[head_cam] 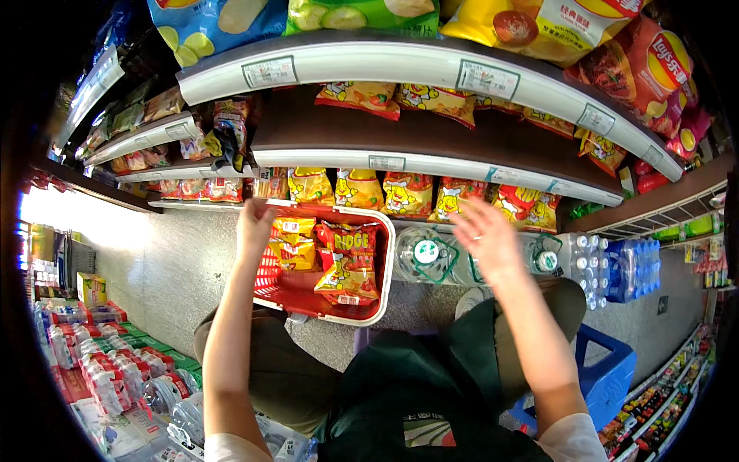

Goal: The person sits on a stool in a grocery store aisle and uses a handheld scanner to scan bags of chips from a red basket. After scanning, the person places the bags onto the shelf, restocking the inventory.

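Note:
A red plastic shopping basket (pixel 388 289) with a white rim stands on the floor before my knees. In it lie yellow snack bags (pixel 293 254) on the left and red chip bags (pixel 347 260) on the right. My left hand (pixel 256 222) is at the basket's upper left corner; whether its fingers grip the rim I cannot tell. My right hand (pixel 482 234), slightly blurred, is spread with nothing in it above large water bottles (pixel 427 254). Just beyond it, yellow and red snack bags (pixel 407 193) stand in a row on the bottom shelf. More such bags (pixel 358 95) lie on the shelf above.
White-edged shelf fronts (pixel 358 60) curve across the top, with large chip bags (pixel 514 29) over them. Shrink-wrapped bottle packs (pixel 583 265) stand right of the water bottles. A blue plastic stool (pixel 612 364) is by my right leg. Packs of bottles (pixel 109 369) are stacked at left.

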`<state>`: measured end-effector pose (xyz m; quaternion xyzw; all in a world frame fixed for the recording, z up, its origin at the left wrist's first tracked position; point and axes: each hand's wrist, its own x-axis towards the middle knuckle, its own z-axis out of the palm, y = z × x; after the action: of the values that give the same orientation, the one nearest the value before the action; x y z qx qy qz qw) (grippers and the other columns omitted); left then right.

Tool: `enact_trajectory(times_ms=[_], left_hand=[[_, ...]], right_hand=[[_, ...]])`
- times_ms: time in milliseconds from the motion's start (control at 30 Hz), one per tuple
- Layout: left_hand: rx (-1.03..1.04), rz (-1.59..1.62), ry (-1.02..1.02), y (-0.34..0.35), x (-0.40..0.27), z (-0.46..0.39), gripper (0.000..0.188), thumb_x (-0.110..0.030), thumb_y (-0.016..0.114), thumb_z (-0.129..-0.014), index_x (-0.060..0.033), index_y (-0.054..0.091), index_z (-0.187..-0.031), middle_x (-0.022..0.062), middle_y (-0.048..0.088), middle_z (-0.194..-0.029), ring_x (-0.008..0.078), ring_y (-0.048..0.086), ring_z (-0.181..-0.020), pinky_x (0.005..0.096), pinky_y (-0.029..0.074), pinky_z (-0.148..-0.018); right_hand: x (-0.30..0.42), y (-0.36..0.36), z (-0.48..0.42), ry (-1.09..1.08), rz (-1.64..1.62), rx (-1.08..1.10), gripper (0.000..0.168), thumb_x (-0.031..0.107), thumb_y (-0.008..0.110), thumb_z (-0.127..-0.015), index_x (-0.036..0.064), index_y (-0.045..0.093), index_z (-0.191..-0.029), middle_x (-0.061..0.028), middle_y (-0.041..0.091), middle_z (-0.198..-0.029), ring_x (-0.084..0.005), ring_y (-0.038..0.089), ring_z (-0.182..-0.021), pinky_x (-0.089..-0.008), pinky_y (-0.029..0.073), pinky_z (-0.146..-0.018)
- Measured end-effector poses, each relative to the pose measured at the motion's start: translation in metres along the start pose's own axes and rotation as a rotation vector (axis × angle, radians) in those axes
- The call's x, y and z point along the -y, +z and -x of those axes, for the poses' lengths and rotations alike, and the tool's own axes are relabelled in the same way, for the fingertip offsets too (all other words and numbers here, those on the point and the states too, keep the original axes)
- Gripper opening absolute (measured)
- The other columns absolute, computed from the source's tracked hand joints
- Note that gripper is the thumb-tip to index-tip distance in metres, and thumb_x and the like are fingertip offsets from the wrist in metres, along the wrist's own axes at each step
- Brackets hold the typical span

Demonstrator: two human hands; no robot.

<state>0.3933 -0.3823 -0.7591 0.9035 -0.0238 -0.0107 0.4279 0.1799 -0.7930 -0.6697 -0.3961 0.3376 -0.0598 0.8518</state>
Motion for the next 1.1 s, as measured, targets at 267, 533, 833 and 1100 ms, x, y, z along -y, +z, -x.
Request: enact_trajectory(times_ms=[267,533,833,1100], left_hand=[[0.49,0.272,-0.187,0.095,-0.007,0.105,0.09,-0.038,0.088,-0.078,0.0108,0.045,-0.14,0.0214,0.059,-0.134,0.026,0.058,-0.122,0.0375,0.047,-0.104],[0.438,0.268,-0.316,0.135,0.076,0.122,0.088,-0.045,0.088,-0.074,0.005,0.049,-0.135,0.0166,0.067,-0.124,0.0237,0.064,-0.114,0.0364,0.05,-0.098],[0.532,0.086,-0.395,0.144,0.069,0.12,0.078,-0.044,0.09,-0.069,0.0,0.061,-0.125,0.0147,0.072,-0.116,0.0235,0.068,-0.108,0.0372,0.053,-0.093],[0.513,0.444,-0.507,0.091,0.001,0.127,0.053,-0.016,0.09,-0.074,0.0005,0.067,-0.12,0.0076,0.072,-0.113,0.0146,0.068,-0.098,0.0309,0.054,-0.088]], right_hand=[[-0.217,0.023,-0.019,0.207,0.453,0.147,0.067,0.038,0.06,-0.1,-0.003,0.037,-0.147,-0.0178,0.047,-0.147,-0.0265,0.048,-0.134,-0.0409,0.04,-0.11],[-0.314,0.03,-0.074,0.038,0.57,-0.019,0.076,0.041,0.063,-0.097,-0.009,0.033,-0.145,-0.0256,0.053,-0.14,-0.0344,0.054,-0.128,-0.0383,0.043,-0.105],[-0.333,0.017,-0.087,0.153,0.591,-0.047,0.084,0.053,0.066,-0.092,-0.01,0.039,-0.141,-0.026,0.063,-0.124,-0.0329,0.065,-0.109,-0.0389,0.053,-0.087],[-0.257,0.047,-0.03,0.343,0.34,0.105,0.067,0.057,0.074,-0.086,0.005,0.058,-0.126,0.0002,0.063,-0.091,-0.0046,0.055,-0.062,-0.0211,0.04,-0.046]])
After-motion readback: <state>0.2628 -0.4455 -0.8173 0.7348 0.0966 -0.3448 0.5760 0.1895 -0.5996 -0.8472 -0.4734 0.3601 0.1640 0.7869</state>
